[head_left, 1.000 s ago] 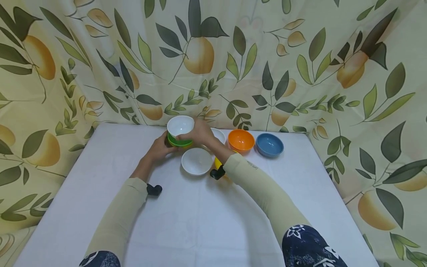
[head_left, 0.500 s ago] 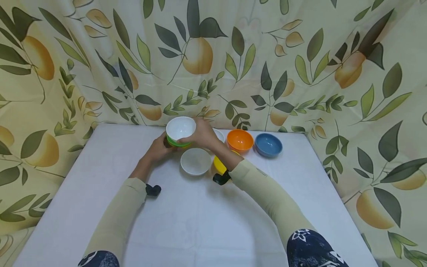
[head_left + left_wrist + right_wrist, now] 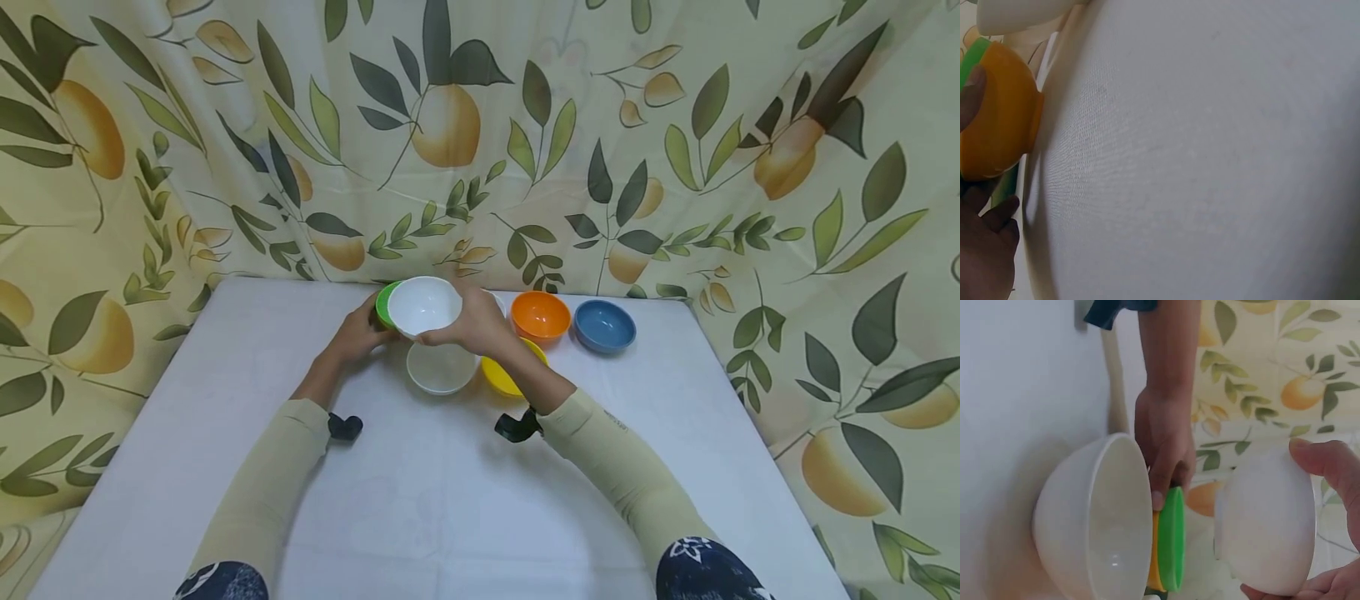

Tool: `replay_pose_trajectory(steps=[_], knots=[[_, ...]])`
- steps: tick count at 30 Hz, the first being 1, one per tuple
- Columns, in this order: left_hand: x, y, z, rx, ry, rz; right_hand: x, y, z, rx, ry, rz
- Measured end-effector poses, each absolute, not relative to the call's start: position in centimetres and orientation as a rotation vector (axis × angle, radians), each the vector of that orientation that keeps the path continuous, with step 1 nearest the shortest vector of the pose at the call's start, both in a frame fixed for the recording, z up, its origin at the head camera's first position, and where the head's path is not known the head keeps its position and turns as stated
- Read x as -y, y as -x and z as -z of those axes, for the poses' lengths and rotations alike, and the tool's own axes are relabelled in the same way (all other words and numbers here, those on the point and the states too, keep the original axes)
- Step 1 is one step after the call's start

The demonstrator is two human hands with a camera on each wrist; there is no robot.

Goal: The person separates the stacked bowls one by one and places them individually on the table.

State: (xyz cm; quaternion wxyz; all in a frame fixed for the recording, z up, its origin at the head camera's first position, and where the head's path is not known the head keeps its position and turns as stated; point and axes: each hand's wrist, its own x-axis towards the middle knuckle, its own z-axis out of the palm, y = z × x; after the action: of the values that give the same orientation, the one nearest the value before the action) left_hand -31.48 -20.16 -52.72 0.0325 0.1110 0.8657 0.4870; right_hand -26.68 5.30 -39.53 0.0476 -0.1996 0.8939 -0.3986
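Note:
My right hand [image 3: 478, 323] grips a white bowl [image 3: 425, 307] by its rim, raised at the back of the table. In the right wrist view, this white bowl [image 3: 1266, 522] hangs apart from the stack, thumb on one side and fingers on the other. My left hand [image 3: 358, 332] holds a green bowl [image 3: 385, 305] nested in an orange-yellow bowl [image 3: 1004, 112], its thumb over the outer wall. A second white bowl [image 3: 442, 371] stands on the table just in front, partly overlapped by the held one.
A yellow bowl [image 3: 504, 375] stands right of the front white bowl, partly behind my right forearm. Along the back edge are an orange bowl [image 3: 541, 317], a blue bowl [image 3: 604, 325] and another white bowl, mostly hidden by my right hand. A patterned curtain [image 3: 465, 208] hangs behind.
My right hand has lifted the white bowl off the green one and moved it right and toward me, uncovering the green bowl's side. My left hand has stayed in place.

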Motion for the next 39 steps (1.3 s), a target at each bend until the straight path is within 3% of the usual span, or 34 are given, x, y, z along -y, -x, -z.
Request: replay_pose_trajectory(steps=[22, 39], knots=[[19.8, 31.0, 52.4, -2.673, -0.368, -1.516, -11.2, 22.5, 40.7, -2.693, 0.391, 1.324], [20.0, 31.1, 52.6, -2.663, -0.363, -1.515, -16.7, 20.5, 41.8, -2.810, 0.029, 1.241]])
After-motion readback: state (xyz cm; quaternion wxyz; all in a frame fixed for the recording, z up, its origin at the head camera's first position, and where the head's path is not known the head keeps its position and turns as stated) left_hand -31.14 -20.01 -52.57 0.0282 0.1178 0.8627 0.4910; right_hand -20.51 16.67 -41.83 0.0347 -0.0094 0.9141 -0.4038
